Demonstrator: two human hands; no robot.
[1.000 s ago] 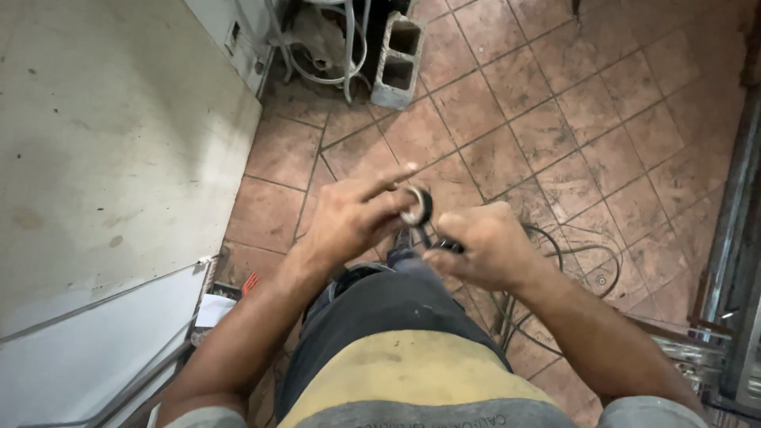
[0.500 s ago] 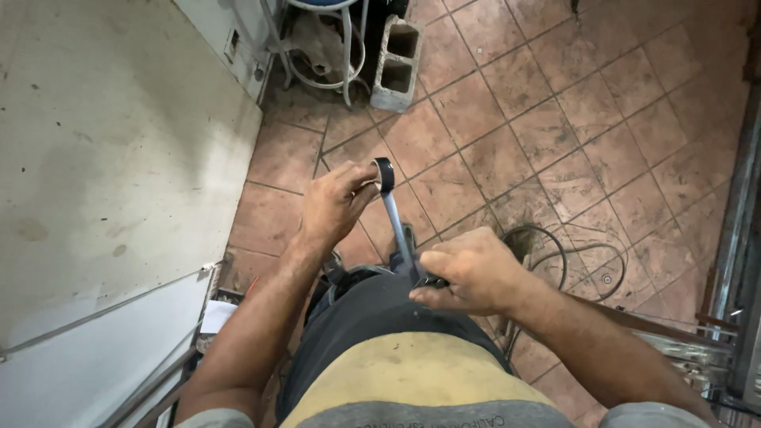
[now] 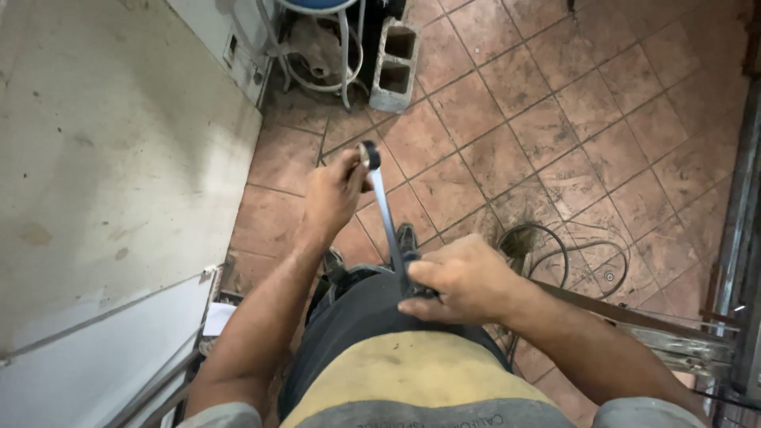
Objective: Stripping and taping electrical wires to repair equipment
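My left hand (image 3: 333, 194) is stretched out in front of me and grips a small dark tape roll (image 3: 369, 154) between thumb and fingers. A narrow grey strip of tape (image 3: 388, 218) runs taut from the roll back to my right hand (image 3: 464, 281). That hand is closed on the strip's near end, close to my waist. Both hands are over my dark trousers and the tiled floor, and my shoes (image 3: 407, 236) show below the strip.
A large white panel (image 3: 103, 158) fills the left side. A grey concrete block (image 3: 394, 67) and a stool with metal legs (image 3: 317, 47) stand at the far end. A dark cable (image 3: 571, 254) loops on the terracotta tiles. Metal rails (image 3: 682, 341) run along the right.
The hands were together around the roll. My left hand has carried the roll forward and away, drawing out a long strip, while my right hand has drawn back toward my waist with the end.
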